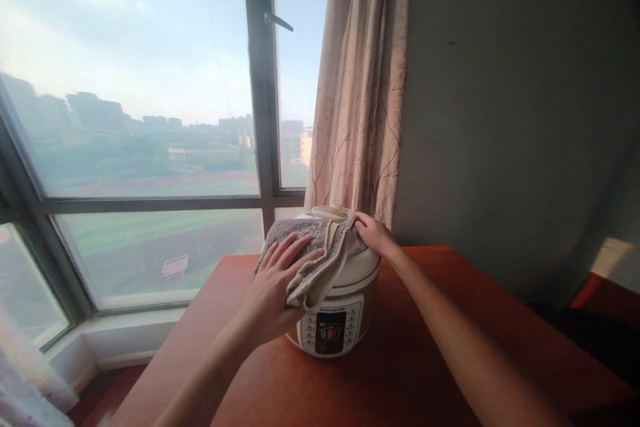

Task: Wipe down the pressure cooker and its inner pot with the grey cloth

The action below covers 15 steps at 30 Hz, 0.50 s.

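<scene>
A rice cooker (332,330), white and gold with a dark display and button panel, stands upright on the table. A grey-brown cloth (295,235) with pale edging lies folded over its lid (330,213). My left hand (277,283) rests on the cloth at the lid's left front, fingers spread and stretched out, pressing it against the cooker; the thumb is mostly hidden. At the lid's right side, my right hand (374,233) has its fingers curled together at the cloth's far edge. Its fingertips are partly hidden.
The reddish-brown table (415,347) extends around the cooker. Behind it hang a pale patterned curtain (360,100) and a large window with a dark frame (260,80). A grey wall (500,147) is on the right. Another reddish surface (607,297) shows at far right.
</scene>
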Each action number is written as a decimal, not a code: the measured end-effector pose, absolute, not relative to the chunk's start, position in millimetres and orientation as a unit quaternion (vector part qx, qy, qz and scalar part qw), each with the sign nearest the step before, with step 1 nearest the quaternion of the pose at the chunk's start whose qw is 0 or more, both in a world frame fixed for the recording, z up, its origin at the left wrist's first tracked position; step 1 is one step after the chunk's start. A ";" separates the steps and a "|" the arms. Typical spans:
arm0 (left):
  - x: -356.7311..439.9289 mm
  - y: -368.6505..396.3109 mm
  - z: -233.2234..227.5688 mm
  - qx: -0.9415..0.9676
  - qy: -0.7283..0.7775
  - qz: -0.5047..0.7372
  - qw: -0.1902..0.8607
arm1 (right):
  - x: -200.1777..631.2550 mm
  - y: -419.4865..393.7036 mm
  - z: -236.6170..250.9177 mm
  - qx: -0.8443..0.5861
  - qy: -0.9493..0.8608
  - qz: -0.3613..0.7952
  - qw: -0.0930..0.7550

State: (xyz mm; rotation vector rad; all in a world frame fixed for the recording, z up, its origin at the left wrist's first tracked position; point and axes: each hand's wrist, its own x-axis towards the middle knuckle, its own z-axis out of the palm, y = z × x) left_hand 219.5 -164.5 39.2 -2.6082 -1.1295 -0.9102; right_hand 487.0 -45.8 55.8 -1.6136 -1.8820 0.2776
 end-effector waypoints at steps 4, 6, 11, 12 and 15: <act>213.2 -136.8 52.6 -0.865 -0.387 -0.314 0.065 | 487.5 -47.1 56.0 -0.611 -0.715 0.105 0.322; 210.8 -122.1 59.9 -0.871 -0.369 -0.321 0.046 | 487.6 -46.7 55.5 -0.615 -0.712 0.104 0.324; 206.7 -85.6 74.0 -0.853 -0.381 -0.354 -0.041 | 487.5 -44.9 53.8 -0.623 -0.705 0.100 0.323; 206.3 -77.3 76.3 -0.846 -0.394 -0.354 -0.063 | 487.5 -44.8 53.6 -0.624 -0.705 0.100 0.323; 207.7 -47.9 82.7 -0.833 -0.427 -0.330 -0.125 | 487.3 -45.1 53.6 -0.628 -0.701 0.100 0.323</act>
